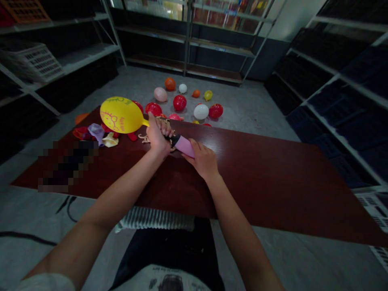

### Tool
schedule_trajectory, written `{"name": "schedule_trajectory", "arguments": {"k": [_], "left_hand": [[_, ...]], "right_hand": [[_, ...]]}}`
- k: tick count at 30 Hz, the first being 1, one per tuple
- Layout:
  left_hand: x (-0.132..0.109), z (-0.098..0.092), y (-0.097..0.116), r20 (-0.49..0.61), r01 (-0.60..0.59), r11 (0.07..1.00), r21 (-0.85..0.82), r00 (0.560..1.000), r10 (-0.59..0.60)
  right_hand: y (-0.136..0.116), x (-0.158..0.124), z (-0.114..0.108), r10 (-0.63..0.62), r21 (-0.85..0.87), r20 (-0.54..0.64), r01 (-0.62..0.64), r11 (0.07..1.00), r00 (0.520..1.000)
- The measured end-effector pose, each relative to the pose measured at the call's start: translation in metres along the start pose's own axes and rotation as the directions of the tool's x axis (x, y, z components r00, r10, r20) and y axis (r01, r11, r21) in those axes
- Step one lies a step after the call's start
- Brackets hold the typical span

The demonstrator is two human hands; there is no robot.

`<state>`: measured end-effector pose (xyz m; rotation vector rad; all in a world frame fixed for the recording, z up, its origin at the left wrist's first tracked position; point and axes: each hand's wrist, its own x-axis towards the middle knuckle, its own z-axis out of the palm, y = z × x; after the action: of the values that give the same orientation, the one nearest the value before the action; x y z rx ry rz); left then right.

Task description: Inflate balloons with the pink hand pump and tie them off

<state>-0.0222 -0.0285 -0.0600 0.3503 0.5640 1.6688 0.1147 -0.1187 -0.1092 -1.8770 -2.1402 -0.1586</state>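
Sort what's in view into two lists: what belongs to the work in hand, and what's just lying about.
In the work, by the look of it:
Yellow balloon, neck in the left hand
Pink pump, held by the right hand
Limp balloons on the table, probably supplies

Apparently just lying about:
White basket
Orange crate
Black cable

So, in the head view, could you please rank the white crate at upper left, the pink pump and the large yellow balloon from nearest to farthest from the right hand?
1. Pink pump: in the right hand.
2. Large yellow balloon: to the left, past the left hand.
3. White crate: upper left, on the shelf.
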Motion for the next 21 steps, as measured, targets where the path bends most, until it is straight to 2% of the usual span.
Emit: {"name": "schedule_trajectory", "arguments": {"k": [4,10,18,21], "left_hand": [[0.01,-0.004,0.004,-0.037,0.023,0.999,-0.024,0.999,-0.024],[0.028,-0.008,0.027,-0.079,0.027,0.996,-0.08,0.996,-0.033],[0.05,-0.024,0.057,-0.172,-0.026,0.992,-0.126,0.985,0.004],[0.056,-0.029,0.072,-0.17,-0.067,0.99,-0.122,0.984,0.045]], "right_hand": [[-0.002,0.005,0.007,-0.016,0.022,-0.033,0.017,1.0,0.999],[-0.005,0.013,0.017,-0.07,-0.03,-0.103,0.068,0.997,0.992],[0.018,0.007,0.01,-0.154,-0.192,-0.177,0.119,0.974,0.972],[0.028,0.007,0.005,-0.159,-0.214,-0.187,0.118,0.97,0.969]]}}
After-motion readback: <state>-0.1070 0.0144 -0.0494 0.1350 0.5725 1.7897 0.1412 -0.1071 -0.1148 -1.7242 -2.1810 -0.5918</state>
